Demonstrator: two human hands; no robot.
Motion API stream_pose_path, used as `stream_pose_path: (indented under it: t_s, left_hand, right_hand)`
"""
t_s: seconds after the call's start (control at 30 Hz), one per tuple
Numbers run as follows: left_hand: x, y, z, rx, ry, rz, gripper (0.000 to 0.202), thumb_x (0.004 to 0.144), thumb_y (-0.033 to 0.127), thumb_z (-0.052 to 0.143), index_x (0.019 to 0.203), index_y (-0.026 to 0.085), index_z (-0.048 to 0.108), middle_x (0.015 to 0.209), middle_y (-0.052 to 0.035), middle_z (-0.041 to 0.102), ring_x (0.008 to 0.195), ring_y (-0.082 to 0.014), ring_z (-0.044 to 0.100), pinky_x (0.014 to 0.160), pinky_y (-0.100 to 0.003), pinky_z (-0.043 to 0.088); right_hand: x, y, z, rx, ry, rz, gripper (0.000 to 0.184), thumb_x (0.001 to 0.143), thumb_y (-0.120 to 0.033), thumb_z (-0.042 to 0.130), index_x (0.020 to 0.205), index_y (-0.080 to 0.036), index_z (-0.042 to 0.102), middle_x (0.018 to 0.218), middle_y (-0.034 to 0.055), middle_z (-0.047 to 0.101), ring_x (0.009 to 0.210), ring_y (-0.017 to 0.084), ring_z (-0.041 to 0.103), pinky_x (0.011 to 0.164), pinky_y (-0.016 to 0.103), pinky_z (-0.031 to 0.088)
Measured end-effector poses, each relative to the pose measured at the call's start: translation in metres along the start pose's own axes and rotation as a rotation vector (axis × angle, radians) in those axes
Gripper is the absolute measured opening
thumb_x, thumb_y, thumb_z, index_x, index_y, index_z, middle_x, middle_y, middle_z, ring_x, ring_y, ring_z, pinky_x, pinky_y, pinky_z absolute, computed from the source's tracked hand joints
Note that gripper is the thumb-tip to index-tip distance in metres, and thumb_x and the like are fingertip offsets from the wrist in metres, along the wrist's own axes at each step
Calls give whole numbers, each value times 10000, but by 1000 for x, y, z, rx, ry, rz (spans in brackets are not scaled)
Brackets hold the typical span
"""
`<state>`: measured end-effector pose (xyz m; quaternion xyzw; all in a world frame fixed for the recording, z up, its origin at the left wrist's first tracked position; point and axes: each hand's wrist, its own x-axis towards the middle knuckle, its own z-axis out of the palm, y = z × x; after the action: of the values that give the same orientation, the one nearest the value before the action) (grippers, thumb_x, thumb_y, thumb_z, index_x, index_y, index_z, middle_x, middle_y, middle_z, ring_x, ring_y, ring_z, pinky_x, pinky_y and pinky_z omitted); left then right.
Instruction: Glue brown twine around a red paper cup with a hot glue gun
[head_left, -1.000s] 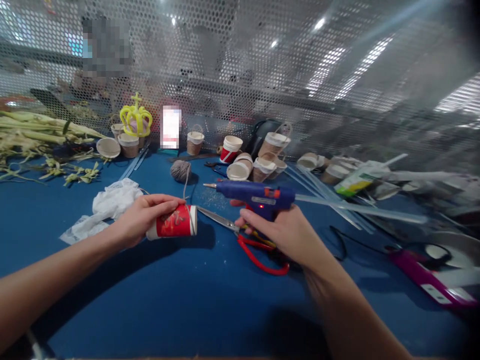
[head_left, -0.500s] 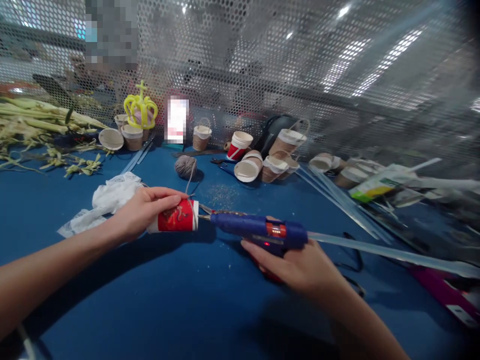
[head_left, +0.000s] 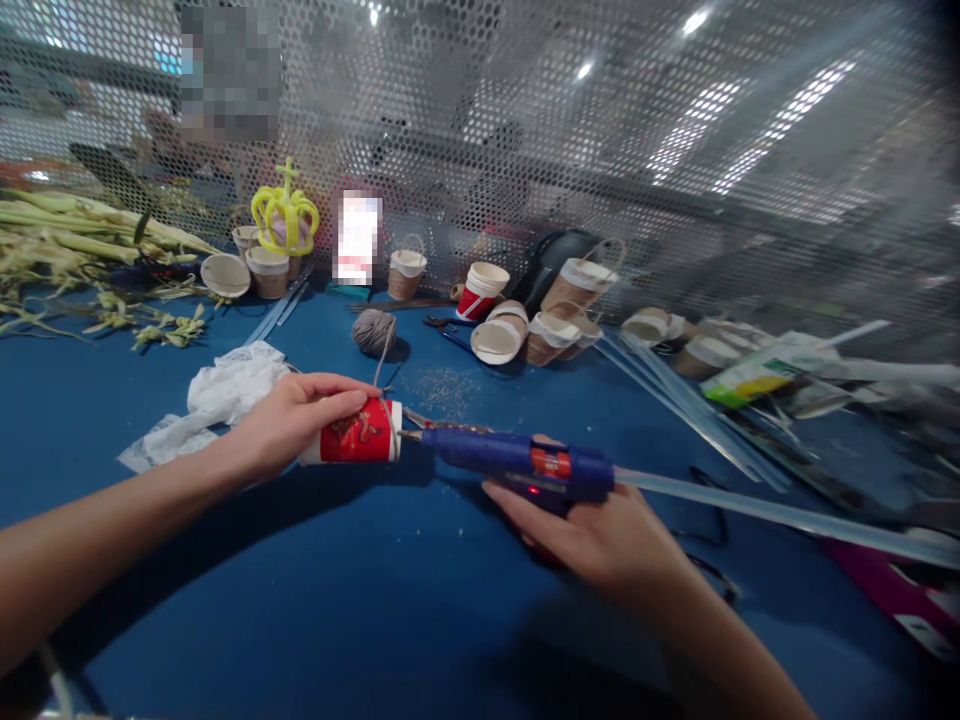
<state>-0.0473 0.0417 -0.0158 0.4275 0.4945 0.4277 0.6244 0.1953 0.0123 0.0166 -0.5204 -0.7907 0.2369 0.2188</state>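
The left hand [head_left: 304, 418] curls closed around the red paper cup [head_left: 351, 440], held on its side over the blue table [head_left: 322, 600], its fingertips near the grey yarn [head_left: 389, 426] lying by the rim. The right hand [head_left: 600, 530] is wrapped round the blue glue gun [head_left: 487, 453] (its red light shows), nozzle at or just beside the rim; contact is hard to tell. A slip could put hot glue on the left fingers, and a tug from the yarn ball [head_left: 370, 332] could drag the strand askew
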Motion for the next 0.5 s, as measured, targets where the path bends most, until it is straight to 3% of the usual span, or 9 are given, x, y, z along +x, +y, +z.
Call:
stream_pose_path:
  t_s: [0.27,0.5]
  left_hand:
    - [-1,0,0,-20,-29,-11,168,678,264,651,809,172,702,685,-29,701,535,-100,589,476,-171,443]
    - [0,0,0,-31,-13,-12,169,674,267,658,801,163,700,653,-22,693,499,-88,576,444,-157,428]
  right_hand:
    - [0,4,-5,-99,-3,-39,84,696,-301,589,714,-268,664,584,38,573,790,273,576,814,460,435]
    - [-2,-1,-7,-109,9,-52,87,704,-296,578,678,-263,654,534,40,524,676,250,566,710,417,462]
